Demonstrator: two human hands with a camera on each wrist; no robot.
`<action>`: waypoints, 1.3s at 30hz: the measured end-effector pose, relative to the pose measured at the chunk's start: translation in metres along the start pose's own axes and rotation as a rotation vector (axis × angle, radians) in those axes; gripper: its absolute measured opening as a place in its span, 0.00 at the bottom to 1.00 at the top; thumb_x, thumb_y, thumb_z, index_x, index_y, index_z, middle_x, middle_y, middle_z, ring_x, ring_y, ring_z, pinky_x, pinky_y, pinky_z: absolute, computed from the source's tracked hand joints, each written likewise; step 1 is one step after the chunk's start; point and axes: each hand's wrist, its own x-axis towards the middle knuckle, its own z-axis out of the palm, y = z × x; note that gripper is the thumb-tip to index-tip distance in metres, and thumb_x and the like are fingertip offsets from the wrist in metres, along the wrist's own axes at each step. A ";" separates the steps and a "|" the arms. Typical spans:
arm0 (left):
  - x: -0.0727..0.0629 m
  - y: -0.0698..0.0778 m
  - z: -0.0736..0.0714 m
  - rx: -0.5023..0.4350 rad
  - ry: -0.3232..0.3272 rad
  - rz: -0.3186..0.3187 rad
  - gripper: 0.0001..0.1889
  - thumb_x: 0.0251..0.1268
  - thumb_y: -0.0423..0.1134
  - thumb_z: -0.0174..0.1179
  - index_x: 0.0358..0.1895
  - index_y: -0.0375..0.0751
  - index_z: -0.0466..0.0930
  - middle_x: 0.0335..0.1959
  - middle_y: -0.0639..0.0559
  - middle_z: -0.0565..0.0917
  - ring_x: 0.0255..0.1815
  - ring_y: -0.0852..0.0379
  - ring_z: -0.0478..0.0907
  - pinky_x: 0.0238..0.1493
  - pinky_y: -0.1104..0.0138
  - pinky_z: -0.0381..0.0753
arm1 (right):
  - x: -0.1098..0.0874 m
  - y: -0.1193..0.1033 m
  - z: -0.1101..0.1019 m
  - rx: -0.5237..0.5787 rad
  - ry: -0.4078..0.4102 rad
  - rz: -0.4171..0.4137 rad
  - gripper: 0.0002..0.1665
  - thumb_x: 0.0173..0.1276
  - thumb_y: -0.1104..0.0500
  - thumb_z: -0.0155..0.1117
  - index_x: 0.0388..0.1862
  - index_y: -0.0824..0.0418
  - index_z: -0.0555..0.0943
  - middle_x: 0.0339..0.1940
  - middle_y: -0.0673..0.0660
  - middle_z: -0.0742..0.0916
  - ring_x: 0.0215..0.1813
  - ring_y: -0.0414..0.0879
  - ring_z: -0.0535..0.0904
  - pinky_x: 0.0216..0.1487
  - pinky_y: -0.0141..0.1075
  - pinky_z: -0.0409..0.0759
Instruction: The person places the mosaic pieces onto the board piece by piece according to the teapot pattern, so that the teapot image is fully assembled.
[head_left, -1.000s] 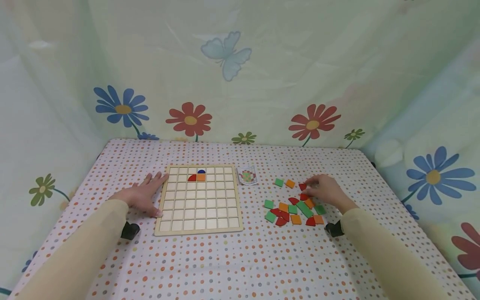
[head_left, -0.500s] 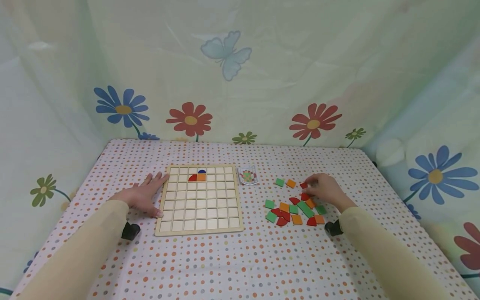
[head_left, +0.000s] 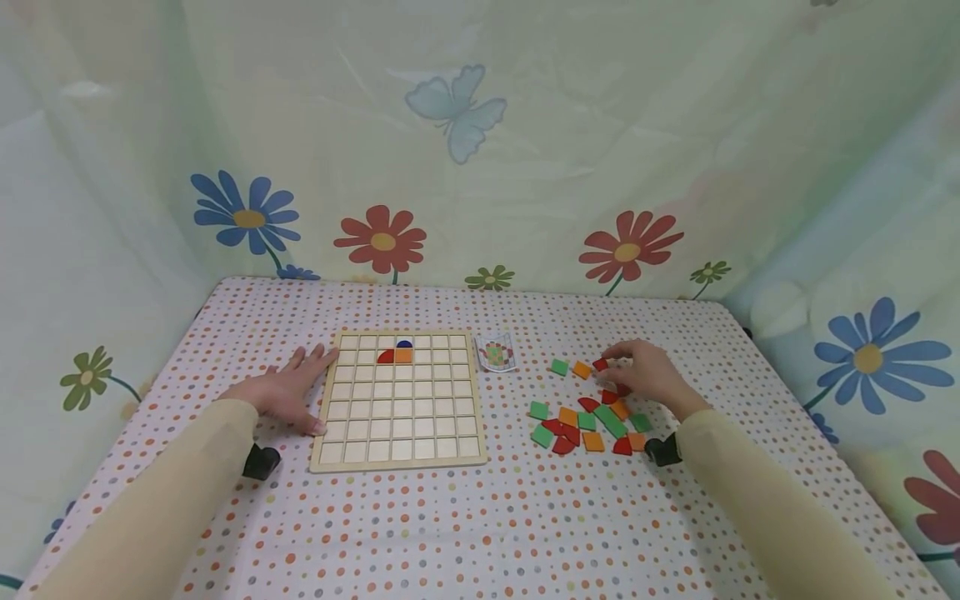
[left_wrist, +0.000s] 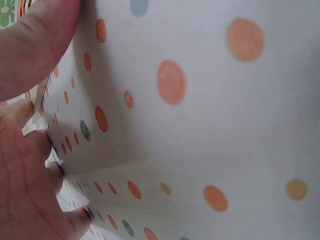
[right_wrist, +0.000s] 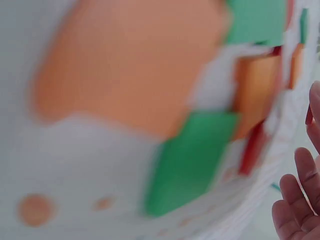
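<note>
My left hand (head_left: 281, 392) is spread with straight fingers, touching the left edge of the wooden grid board (head_left: 322, 463); its fingers show in the left wrist view too. Near the board's top are a red quarter-circle tile (head_left: 386, 357), an orange square tile (head_left: 403, 356) and a blue rounded tile (head_left: 405, 344). Over the loose tiles, my right hand (head_left: 647, 377) pinches a red tile (head_left: 600, 365), apparently a quarter circle, between thumb and fingertips. Only a sliver of this red tile (right_wrist: 309, 114) shows in the right wrist view.
Several green, orange and red tiles lie scattered below the right hand, among them a long green tile (head_left: 611, 421). A small pattern card (head_left: 496, 353) lies right of the board. A dotted cloth (head_left: 420, 533) covers the table, and flowered curtains (head_left: 525, 183) surround it.
The right hand has lifted slightly and shifted a little left, bringing the pinched red tile nearer the orange tile. My left hand stays at the board's edge.
</note>
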 end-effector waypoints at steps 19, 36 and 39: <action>0.003 -0.004 0.002 -0.009 -0.008 0.003 0.63 0.54 0.46 0.77 0.84 0.41 0.38 0.84 0.32 0.33 0.83 0.28 0.26 0.76 0.28 0.32 | 0.025 -0.105 0.018 0.141 -0.046 -0.263 0.23 0.68 0.56 0.73 0.60 0.61 0.84 0.68 0.64 0.81 0.75 0.64 0.70 0.75 0.61 0.69; 0.005 -0.004 0.000 -0.018 -0.009 -0.021 0.63 0.54 0.46 0.77 0.84 0.42 0.38 0.84 0.33 0.33 0.83 0.29 0.25 0.77 0.29 0.30 | 0.046 -0.179 0.057 0.237 -0.127 -0.392 0.21 0.68 0.57 0.73 0.59 0.59 0.85 0.68 0.59 0.83 0.77 0.58 0.70 0.77 0.55 0.68; 0.005 -0.004 -0.001 -0.017 -0.008 -0.015 0.63 0.54 0.46 0.77 0.84 0.41 0.38 0.84 0.33 0.33 0.83 0.29 0.25 0.77 0.29 0.30 | 0.050 -0.187 0.065 0.248 -0.146 -0.400 0.20 0.68 0.57 0.73 0.58 0.59 0.85 0.68 0.58 0.83 0.77 0.57 0.70 0.78 0.54 0.68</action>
